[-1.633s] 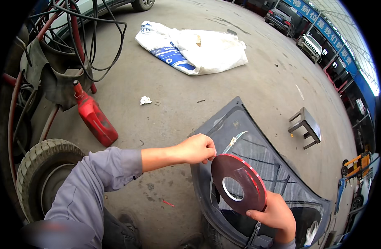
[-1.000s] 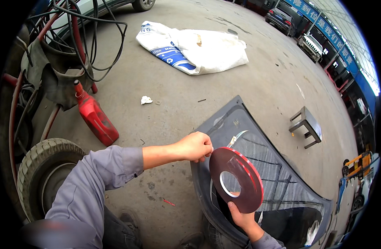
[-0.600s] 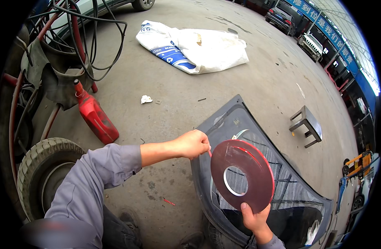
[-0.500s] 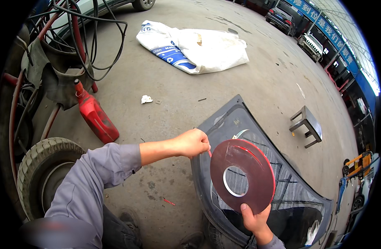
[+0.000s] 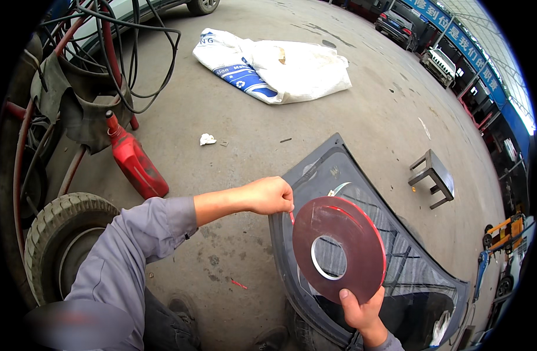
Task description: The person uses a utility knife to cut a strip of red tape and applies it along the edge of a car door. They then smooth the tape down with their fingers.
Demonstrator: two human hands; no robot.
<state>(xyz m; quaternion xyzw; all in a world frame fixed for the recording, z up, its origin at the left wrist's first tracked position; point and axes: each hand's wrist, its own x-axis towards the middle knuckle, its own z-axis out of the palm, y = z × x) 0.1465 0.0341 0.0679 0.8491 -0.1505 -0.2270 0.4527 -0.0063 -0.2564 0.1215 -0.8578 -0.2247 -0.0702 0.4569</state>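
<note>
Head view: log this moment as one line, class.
left hand: pinching red tape strip | right hand: gripping tape roll | behind roll: dark panel

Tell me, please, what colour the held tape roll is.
The tape roll is dark maroon with a red edge, seen best in the head view.

A grey-brown floor point(image 5: 362, 123), blotched with dark stains, spread from near to far. A small dark stool point(image 5: 441, 173) stood on it at the right. At the far right, a long blue banner point(image 5: 460, 42) ran above a dark car point(image 5: 395, 28) and a white car point(image 5: 439, 65), beneath a pale, ribbed roof point(image 5: 485, 24) edged with bright light.
</note>
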